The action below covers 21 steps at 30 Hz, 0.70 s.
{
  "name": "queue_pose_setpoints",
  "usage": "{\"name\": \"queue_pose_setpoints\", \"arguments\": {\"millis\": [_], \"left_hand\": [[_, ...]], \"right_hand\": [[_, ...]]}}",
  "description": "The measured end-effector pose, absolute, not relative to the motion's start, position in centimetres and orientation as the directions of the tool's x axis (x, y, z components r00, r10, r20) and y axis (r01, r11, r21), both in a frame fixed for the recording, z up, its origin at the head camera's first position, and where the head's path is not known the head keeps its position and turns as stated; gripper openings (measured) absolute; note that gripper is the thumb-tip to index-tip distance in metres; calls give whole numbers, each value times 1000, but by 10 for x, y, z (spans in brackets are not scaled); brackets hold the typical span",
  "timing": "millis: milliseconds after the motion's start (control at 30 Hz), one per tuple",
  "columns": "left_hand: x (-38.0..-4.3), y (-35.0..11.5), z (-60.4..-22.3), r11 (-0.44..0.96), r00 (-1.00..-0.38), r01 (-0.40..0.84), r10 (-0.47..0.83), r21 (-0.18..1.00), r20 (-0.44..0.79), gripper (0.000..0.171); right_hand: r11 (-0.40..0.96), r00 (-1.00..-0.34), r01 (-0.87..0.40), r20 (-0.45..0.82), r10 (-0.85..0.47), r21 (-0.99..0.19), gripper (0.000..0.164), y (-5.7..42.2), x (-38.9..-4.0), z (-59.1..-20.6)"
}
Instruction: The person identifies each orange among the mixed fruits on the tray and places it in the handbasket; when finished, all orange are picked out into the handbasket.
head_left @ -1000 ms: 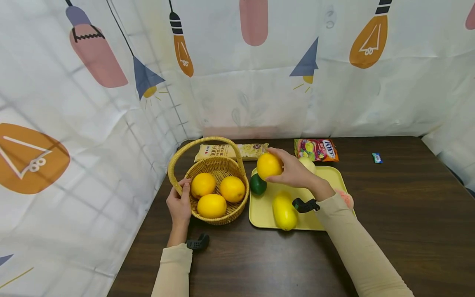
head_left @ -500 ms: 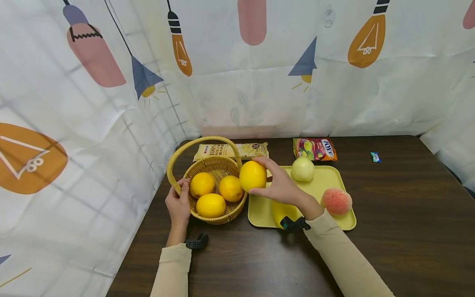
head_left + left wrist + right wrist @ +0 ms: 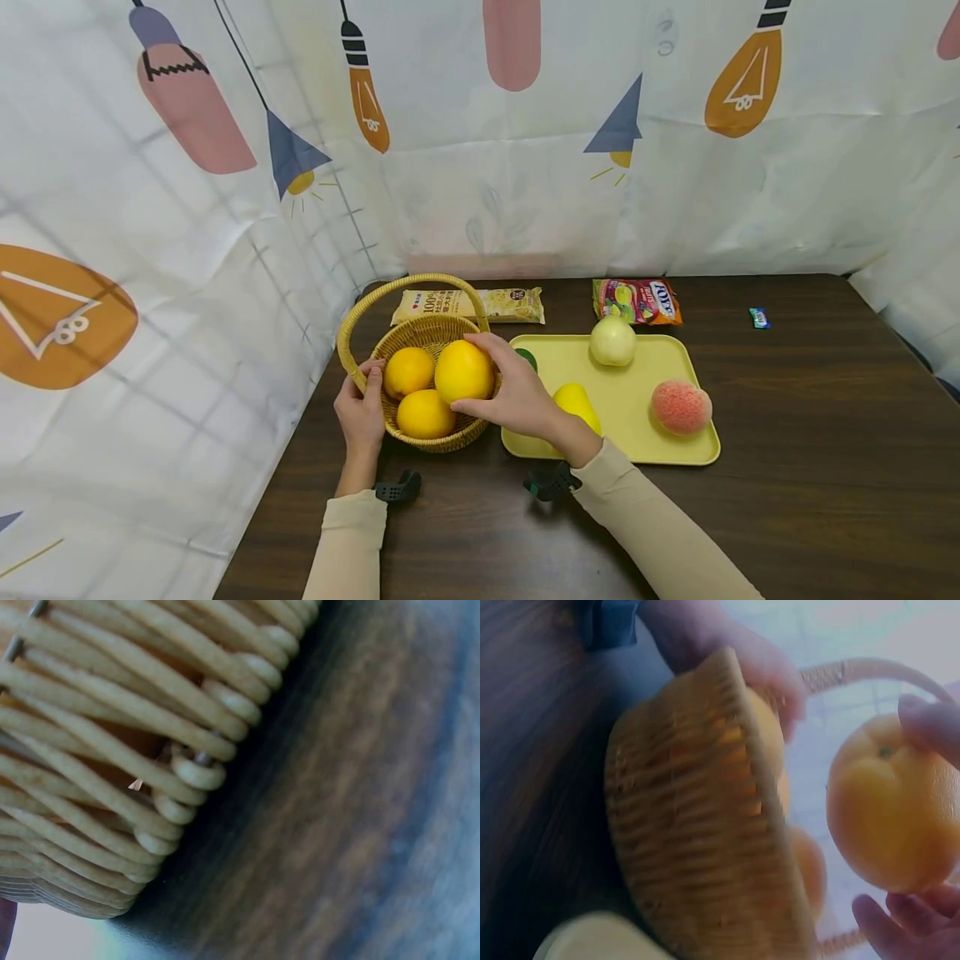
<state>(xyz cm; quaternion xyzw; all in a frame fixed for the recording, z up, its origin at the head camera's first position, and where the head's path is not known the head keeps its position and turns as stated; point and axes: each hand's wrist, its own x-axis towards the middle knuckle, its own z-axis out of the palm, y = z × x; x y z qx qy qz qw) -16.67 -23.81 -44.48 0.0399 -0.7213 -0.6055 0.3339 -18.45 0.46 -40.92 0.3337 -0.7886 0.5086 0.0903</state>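
My right hand (image 3: pixel 517 392) holds an orange (image 3: pixel 462 372) between thumb and fingers, over the right side of a woven wicker basket (image 3: pixel 429 332). In the right wrist view the held orange (image 3: pixel 889 810) is clear above the rim, its stem dimple showing. Inside the basket lie two visible oranges, one at the left (image 3: pixel 408 372) and another in front (image 3: pixel 425 415); the held one covers the third. My left hand (image 3: pixel 362 414) grips the basket's left rim beside the foot of its tall handle (image 3: pixel 416 279). Close woven strands of the basket (image 3: pixel 112 735) fill much of the left wrist view.
Right of the basket is a yellow tray (image 3: pixel 630 446) bearing a pale green round fruit (image 3: pixel 612 341), a peach (image 3: pixel 681 407), a long yellow fruit (image 3: pixel 576 406) and a partly hidden dark green fruit (image 3: pixel 527 358). Behind lie a long food packet (image 3: pixel 517 306), a candy bag (image 3: pixel 637 302) and a small blue wrapper (image 3: pixel 759 317).
The right hand has carried the orange leftward from above the tray to over the basket, uncovering the peach and pale green fruit. The left hand stays on the rim.
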Motion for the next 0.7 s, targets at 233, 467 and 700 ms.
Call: {"name": "queue_pose_setpoints", "arguments": {"millis": [233, 467, 700], "left_hand": [[-165, -238, -444, 254, -779, 352, -453, 901, 432, 25], [-165, -238, -445, 264, -773, 366, -447, 892, 450, 26], [-166, -238, -445, 263, -770, 383, -440, 886, 463, 26]], "right_hand": [[295, -746, -648, 507, -431, -703, 80, -21, -190, -407], [356, -799, -587, 450, -399, -727, 81, -36, -196, -410], [399, -811, -576, 437, -388, -713, 82, -45, -201, -411]]}}
